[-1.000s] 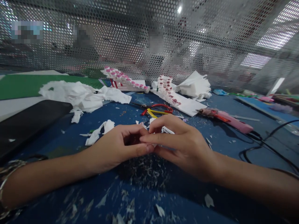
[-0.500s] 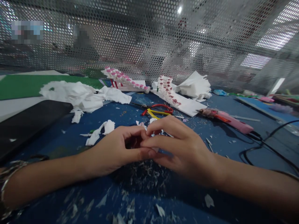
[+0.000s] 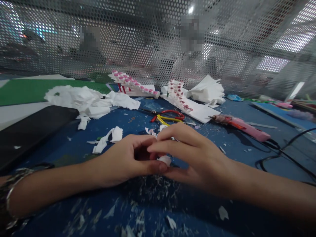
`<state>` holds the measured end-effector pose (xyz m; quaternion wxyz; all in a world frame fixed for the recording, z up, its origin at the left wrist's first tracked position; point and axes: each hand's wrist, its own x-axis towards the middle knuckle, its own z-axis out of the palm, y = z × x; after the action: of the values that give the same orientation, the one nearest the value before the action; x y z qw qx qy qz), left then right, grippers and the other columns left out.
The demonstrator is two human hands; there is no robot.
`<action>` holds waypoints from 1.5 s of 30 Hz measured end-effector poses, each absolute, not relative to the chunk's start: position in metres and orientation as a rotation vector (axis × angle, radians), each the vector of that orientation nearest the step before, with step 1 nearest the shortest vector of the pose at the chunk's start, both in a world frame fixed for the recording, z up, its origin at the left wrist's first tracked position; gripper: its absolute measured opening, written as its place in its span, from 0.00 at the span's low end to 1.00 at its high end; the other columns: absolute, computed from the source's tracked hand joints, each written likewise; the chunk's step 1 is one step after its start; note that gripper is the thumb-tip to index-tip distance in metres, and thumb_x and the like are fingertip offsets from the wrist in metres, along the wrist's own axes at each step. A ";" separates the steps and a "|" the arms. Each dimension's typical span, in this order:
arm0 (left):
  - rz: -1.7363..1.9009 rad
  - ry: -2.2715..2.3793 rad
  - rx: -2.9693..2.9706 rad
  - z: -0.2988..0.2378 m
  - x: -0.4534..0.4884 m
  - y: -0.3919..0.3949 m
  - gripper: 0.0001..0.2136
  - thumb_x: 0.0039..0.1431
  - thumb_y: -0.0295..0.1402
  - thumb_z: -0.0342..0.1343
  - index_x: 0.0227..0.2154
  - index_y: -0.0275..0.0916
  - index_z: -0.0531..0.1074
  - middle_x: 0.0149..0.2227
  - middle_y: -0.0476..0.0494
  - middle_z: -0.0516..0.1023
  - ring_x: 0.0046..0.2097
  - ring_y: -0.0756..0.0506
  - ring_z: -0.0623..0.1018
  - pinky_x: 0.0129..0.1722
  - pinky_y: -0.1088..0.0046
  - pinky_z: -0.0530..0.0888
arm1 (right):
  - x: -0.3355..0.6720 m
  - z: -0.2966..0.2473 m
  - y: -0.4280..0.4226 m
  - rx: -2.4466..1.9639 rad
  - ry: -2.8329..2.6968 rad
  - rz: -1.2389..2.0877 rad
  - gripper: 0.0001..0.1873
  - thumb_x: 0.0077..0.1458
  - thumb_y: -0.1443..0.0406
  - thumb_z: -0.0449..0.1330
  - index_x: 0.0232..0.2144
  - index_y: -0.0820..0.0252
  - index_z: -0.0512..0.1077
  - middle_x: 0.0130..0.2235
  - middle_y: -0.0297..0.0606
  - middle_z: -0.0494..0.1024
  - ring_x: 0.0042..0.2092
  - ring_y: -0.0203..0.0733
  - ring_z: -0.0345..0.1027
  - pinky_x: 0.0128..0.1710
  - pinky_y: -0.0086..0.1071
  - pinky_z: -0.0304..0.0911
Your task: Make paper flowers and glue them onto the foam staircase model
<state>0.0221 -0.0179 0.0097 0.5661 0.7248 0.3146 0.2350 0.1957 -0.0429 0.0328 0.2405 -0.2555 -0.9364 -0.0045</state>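
My left hand [image 3: 123, 161] and my right hand [image 3: 192, 154] meet at the middle of the blue table [image 3: 247, 164], fingers curled together. Between the fingertips shows a small white scrap [image 3: 165, 160], pinched by both hands. My left thumb presses under it and my right fingers fold over it from above. Most of the scrap is hidden by the fingers. Fine shavings [image 3: 153, 187] lie on the table right below the hands.
Behind the hands lie red and yellow scissors [image 3: 169, 117], a pink glue gun [image 3: 243, 126] with black cable [image 3: 281, 151], white foam strips with pink buds [image 3: 133, 85], torn white paper [image 3: 79, 100], a black sheet [image 3: 32, 128] and a perforated metal screen [image 3: 148, 39].
The hands have stayed together and sunk slightly lower. The white scrap now shows below my right fingers, where earlier it was mostly hidden.
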 end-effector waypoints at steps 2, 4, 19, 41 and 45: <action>0.549 0.739 1.669 0.009 0.022 -0.018 0.07 0.44 0.35 0.56 0.24 0.37 0.67 0.23 0.52 0.67 0.27 0.52 0.67 0.26 0.80 0.65 | 0.197 0.034 -0.042 -0.670 -2.591 -0.005 0.09 0.52 0.66 0.53 0.37 0.63 0.69 0.40 0.41 0.68 0.41 0.35 0.60 0.41 0.29 0.60; 0.537 0.722 1.658 0.009 0.021 -0.018 0.07 0.44 0.35 0.57 0.24 0.37 0.67 0.23 0.53 0.67 0.27 0.52 0.67 0.27 0.80 0.65 | 0.198 0.034 -0.041 -0.640 -2.577 -0.012 0.07 0.53 0.68 0.53 0.32 0.63 0.71 0.39 0.40 0.69 0.39 0.35 0.61 0.39 0.29 0.60; 0.507 0.745 1.704 0.010 0.022 -0.020 0.08 0.44 0.34 0.57 0.25 0.36 0.66 0.23 0.53 0.65 0.26 0.53 0.66 0.25 0.81 0.64 | 0.201 0.048 -0.040 -0.711 -2.674 0.249 0.06 0.51 0.68 0.55 0.33 0.60 0.72 0.40 0.39 0.66 0.42 0.33 0.60 0.42 0.29 0.59; 0.510 0.736 1.664 0.009 0.020 -0.017 0.09 0.43 0.36 0.57 0.24 0.36 0.67 0.22 0.54 0.65 0.27 0.52 0.66 0.26 0.80 0.64 | 0.200 0.038 -0.042 -0.641 -2.611 0.037 0.08 0.52 0.67 0.54 0.35 0.64 0.70 0.39 0.41 0.69 0.40 0.35 0.62 0.41 0.31 0.61; 0.525 0.752 1.644 0.008 0.022 -0.016 0.10 0.43 0.38 0.57 0.24 0.37 0.66 0.22 0.54 0.65 0.27 0.52 0.66 0.27 0.79 0.65 | 0.200 0.041 -0.042 -0.654 -2.629 0.073 0.09 0.51 0.66 0.55 0.36 0.64 0.70 0.39 0.41 0.69 0.41 0.34 0.62 0.41 0.29 0.61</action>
<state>0.0217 -0.0160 0.0084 0.5890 0.7059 0.3227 0.2253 0.1996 -0.0422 0.0406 0.2143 -0.2356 -0.9475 0.0261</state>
